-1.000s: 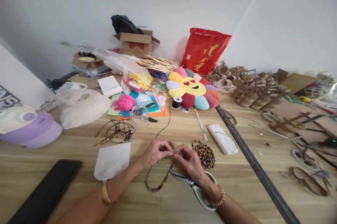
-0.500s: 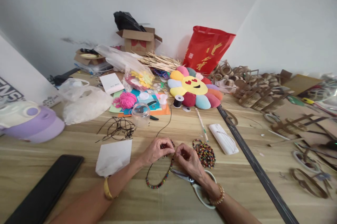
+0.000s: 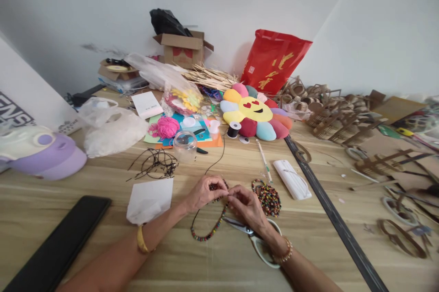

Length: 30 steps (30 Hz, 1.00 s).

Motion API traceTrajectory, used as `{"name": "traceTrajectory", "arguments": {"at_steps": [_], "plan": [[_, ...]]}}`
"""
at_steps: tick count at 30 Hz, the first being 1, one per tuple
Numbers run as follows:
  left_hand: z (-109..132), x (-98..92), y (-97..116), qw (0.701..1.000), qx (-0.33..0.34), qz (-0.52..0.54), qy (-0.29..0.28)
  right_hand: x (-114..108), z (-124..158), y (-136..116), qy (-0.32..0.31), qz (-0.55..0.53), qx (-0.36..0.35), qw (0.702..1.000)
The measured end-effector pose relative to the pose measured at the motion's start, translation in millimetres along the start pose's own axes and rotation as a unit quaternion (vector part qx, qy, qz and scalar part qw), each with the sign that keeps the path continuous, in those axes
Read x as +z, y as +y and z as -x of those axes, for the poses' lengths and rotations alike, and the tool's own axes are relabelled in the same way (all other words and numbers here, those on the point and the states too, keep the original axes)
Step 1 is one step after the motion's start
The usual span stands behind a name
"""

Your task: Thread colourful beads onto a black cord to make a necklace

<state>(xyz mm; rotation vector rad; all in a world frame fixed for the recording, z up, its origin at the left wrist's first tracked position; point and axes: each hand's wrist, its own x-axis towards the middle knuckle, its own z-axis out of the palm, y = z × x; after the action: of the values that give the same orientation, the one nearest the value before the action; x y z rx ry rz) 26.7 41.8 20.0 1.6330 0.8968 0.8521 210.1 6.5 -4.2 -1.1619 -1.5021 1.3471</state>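
Note:
A strand of small multicoloured beads [image 3: 210, 236] on black cord curves over the wooden table, its upper end running up to my fingertips. My left hand [image 3: 207, 191] is closed in a pinch at that end, beside a small cluster of beads partly hidden behind the fingers. Fingertip to fingertip with it, my right hand [image 3: 243, 201] is also pinched; what it grips is too small to make out. A heap of beads [image 3: 269, 199] lies just right of my right hand. White-handled scissors [image 3: 255, 241] rest partly under my right wrist.
A black thread spool [image 3: 234, 130] stands before a flower cushion [image 3: 254, 110]. Left are a clear jar [image 3: 185, 146], black cord pieces [image 3: 156, 164], white paper [image 3: 151, 198] and a black case [image 3: 60, 244]. A white packet [image 3: 291, 180] and dark strip [image 3: 329, 209] lie right.
The fingertips of my two hands have come slightly closer together. The whole view has shifted a little; the bead strand keeps nearly the same curve.

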Motion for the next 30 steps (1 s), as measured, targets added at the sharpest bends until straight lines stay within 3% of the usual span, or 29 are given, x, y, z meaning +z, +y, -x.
{"name": "traceTrajectory", "arguments": {"at_steps": [5,8,12,16,20,24,30], "plan": [[-2.5,-9.7,-3.1,0.998,-0.019,-0.025,0.060,-1.3,-0.5,2.8,-0.004,-0.016,0.025,1.000],[-4.8,-18.0,-0.1,0.996,-0.020,-0.070,0.045,-1.6,-0.7,2.2,-0.003,-0.003,0.013,1.000],[-1.6,-24.5,18.7,0.976,-0.041,-0.214,-0.004,-1.8,-0.3,-0.5,0.001,0.020,0.001,1.000],[20.2,-23.2,38.6,0.912,-0.082,-0.398,-0.057,-2.5,0.3,-0.8,0.000,0.032,-0.020,0.999],[55.2,-17.8,37.5,0.852,-0.137,-0.496,-0.093,-3.5,0.4,-0.4,-0.002,0.060,-0.050,0.997],[81.9,-11.4,28.6,0.835,-0.147,-0.524,-0.079,-3.4,0.5,-0.8,-0.002,0.076,-0.065,0.995],[94.8,-2.4,20.1,0.839,-0.142,-0.523,-0.055,-3.6,0.2,1.8,-0.005,0.082,-0.073,0.994]]}}
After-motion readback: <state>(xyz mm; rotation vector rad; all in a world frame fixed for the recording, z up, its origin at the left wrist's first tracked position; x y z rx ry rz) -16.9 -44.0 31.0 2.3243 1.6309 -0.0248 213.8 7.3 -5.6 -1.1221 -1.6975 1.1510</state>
